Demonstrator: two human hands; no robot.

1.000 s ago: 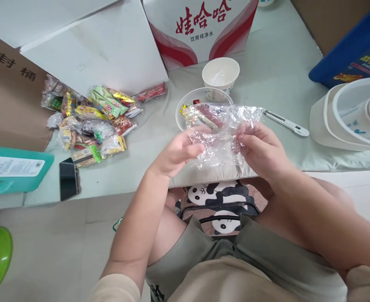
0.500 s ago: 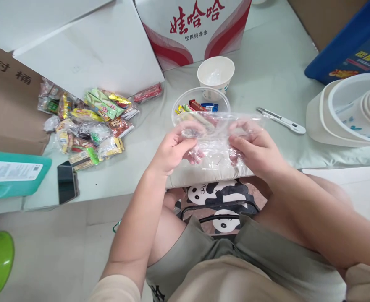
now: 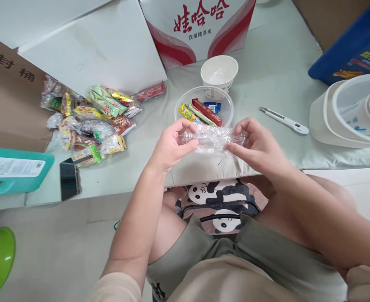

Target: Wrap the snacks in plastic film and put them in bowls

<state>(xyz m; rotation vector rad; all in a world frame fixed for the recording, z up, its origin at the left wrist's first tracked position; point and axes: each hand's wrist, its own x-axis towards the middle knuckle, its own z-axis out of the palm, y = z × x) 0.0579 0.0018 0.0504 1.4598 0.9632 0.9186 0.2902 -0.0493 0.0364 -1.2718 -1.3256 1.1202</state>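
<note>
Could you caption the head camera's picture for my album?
Left hand and right hand hold crumpled clear plastic near a bowl of colourful packets and a paper cup.

Plastic film (image 3: 211, 139): colourless, streaked with white glints.
Bowl (image 3: 231, 110): clear.
Packets (image 3: 206, 112) in the bowl: coloured yellow, green, dark red and blue.
Paper cup (image 3: 227, 88): white, marked low down with blue.
Cutter (image 3: 284, 120): white, inset with dark grey.
Carton (image 3: 200, 42): white, printed with red characters and curved red bands.
Tabletop (image 3: 273, 63): covered in pale grey-green.
Handled container (image 3: 43, 184): coloured teal, labelled in white.
</note>
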